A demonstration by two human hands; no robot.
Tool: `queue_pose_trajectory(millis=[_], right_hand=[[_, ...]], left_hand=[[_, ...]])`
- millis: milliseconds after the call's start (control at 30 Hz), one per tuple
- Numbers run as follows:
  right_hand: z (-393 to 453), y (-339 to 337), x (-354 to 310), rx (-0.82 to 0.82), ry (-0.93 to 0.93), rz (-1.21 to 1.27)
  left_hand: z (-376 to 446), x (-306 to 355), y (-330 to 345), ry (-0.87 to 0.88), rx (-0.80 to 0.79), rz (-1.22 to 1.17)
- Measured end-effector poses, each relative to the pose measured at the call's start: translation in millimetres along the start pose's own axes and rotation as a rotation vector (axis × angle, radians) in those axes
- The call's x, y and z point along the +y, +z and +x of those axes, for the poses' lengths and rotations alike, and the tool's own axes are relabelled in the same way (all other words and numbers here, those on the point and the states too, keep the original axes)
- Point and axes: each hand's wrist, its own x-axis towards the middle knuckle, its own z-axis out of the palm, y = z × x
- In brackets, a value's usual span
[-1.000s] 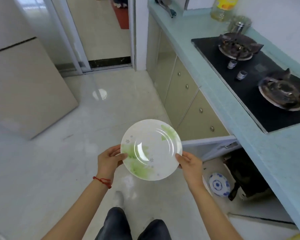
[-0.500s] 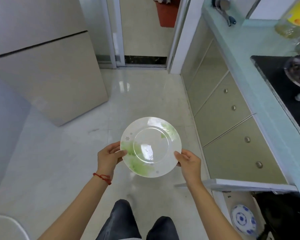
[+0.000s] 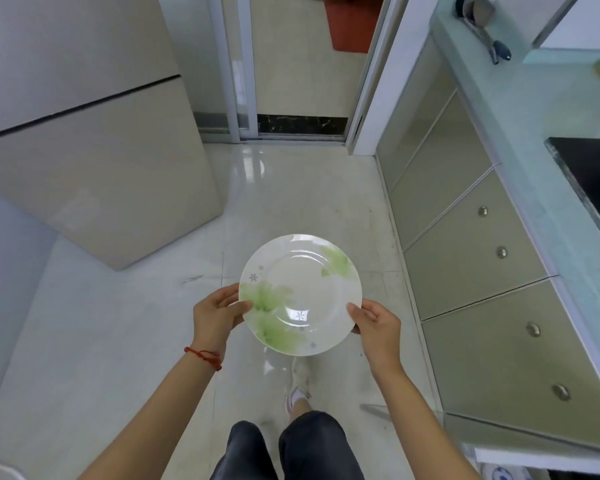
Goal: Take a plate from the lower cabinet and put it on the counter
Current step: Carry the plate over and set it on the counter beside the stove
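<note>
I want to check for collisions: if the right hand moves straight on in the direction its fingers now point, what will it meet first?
The right hand points up and to the left, into the plate whose rim it already grips. Beyond the plate, the left hand holds the opposite rim, so probably nothing else lies between them; depth is unclear.

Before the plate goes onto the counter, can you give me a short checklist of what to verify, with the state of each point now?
1. Both hands hold the plate: ok, left hand and right hand grip opposite rims.
2. Plate close to level: ok.
3. Plate empty and whole: ok, only the green flower print shows.
4. Free place on the counter: ok, the light strip before the black cooktop is bare.
5. Utensils at the far end out of the way: ok.
6. Lower cabinet door closed: not ok, it stands open near the right leg.
</note>
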Motion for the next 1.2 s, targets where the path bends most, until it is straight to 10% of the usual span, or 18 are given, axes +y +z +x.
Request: queue_pose_trajectory(millis=[1200], right_hand=[[414.5,130.6,-155.9,0.195,0.063,0.082]], left_hand=[[420.2,209.0,204.4,-0.056,-0.184,0.154]])
